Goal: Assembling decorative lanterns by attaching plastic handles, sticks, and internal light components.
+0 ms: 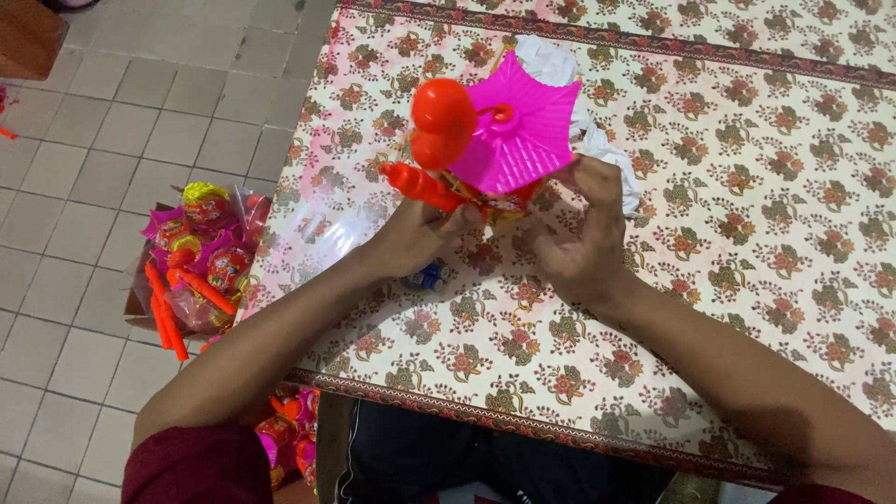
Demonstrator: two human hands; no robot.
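Both hands, left hand [420,233] and right hand [574,247], are gripping a pink-roofed toy lantern [509,135] at upper centre over the floral worktop [747,233]; its orange handle [420,185] is angling toward lower right, roof facing up.

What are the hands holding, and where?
Both hands, left hand and right hand, grip the pink-and-orange plastic toy lantern by its lower body.

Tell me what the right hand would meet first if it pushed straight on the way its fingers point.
Probably the white cloth lying just beyond the right hand, behind the pink toy lantern; depth is unclear.
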